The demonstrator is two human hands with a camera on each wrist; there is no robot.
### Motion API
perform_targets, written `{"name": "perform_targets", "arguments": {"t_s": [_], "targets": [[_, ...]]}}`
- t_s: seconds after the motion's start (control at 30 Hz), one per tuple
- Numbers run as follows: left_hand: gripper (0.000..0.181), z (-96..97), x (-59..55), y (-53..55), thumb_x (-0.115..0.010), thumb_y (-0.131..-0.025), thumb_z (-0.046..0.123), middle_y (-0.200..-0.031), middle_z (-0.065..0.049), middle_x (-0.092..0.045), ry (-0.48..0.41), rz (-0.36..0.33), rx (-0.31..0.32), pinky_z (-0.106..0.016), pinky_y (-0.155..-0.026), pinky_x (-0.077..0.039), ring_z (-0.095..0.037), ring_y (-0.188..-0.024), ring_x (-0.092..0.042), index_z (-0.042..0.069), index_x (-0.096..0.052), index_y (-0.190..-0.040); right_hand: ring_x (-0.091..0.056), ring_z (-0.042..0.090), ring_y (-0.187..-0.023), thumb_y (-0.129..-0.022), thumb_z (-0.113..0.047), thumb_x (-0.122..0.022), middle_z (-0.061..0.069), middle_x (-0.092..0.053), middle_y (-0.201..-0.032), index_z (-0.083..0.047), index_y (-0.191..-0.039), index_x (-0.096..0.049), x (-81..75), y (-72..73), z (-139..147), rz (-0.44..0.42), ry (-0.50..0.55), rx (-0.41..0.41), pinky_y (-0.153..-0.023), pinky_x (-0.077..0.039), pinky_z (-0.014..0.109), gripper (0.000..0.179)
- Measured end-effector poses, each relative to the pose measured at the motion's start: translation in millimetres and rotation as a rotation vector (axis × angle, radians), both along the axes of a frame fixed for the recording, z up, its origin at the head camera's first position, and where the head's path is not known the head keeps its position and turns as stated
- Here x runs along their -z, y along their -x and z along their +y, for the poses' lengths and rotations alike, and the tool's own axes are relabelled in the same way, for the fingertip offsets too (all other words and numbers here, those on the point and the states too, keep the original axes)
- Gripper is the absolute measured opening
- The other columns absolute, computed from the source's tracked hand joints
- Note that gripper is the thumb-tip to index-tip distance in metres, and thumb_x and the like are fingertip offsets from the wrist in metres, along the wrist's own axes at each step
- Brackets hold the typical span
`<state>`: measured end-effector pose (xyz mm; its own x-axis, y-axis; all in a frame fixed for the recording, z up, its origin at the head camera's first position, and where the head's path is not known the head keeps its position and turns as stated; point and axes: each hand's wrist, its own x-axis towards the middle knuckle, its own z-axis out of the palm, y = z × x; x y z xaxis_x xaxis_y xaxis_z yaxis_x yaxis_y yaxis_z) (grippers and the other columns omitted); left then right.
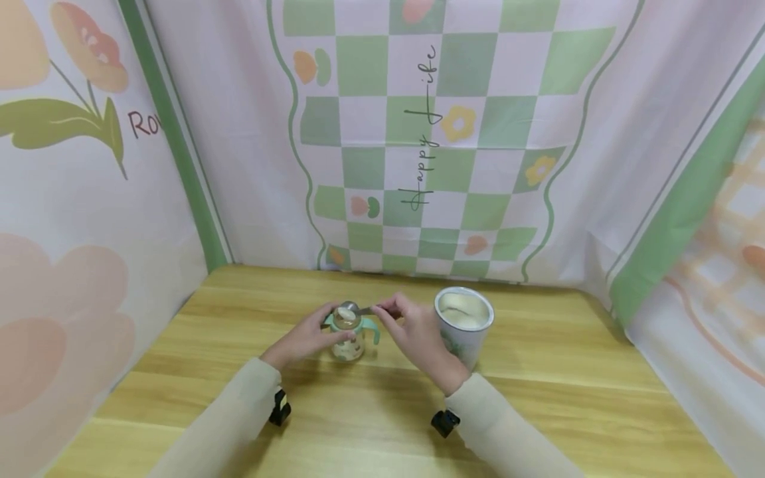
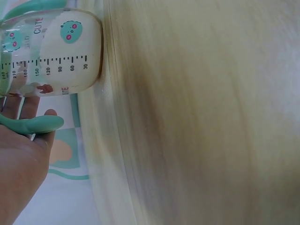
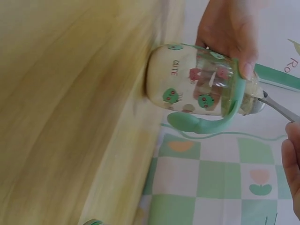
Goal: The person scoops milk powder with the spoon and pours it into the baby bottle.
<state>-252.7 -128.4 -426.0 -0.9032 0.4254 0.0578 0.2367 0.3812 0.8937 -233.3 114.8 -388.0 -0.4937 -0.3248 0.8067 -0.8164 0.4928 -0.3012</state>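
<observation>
A clear baby bottle (image 1: pixel 348 348) with two green handles stands upright on the table, its lid off. Pale powder fills its lower part, seen through the printed wall in the left wrist view (image 2: pixel 70 51). My left hand (image 1: pixel 306 340) grips the bottle near its neck, thumb in front and fingers behind. With thumb and fingers my right hand (image 1: pixel 418 335) pinches the handle of a metal spoon (image 3: pixel 279 108). The spoon's bowl lies at the open mouth of the bottle, with pale powder (image 1: pixel 346 314) there.
Just right of my right hand stands a tall white tub (image 1: pixel 476 340), open, with pale powder inside. Printed curtains (image 1: pixel 251 166) hang behind and at both sides of the wooden table (image 1: pixel 550 358).
</observation>
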Motion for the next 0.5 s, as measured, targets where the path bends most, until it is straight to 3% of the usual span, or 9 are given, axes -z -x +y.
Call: {"name": "perform_targets", "arguments": {"t_s": [0.5], "targets": [[0.070,0.0,-2.5,0.2,-0.073,-0.091,0.045,-0.137,0.001,-0.055,-0.011,-0.040,0.009,-0.057,-0.106,-0.039,-0.025,-0.127,-0.051,0.026,-0.042,-0.150,-0.065,0.009,-0.066,-0.084,-0.004,-0.082,0.002,-0.068,-0.078,-0.004,-0.090,-0.063,0.7,-4.6,3.1,0.214,-0.270,-0.002,-0.058,-0.052,0.014,0.019]]}}
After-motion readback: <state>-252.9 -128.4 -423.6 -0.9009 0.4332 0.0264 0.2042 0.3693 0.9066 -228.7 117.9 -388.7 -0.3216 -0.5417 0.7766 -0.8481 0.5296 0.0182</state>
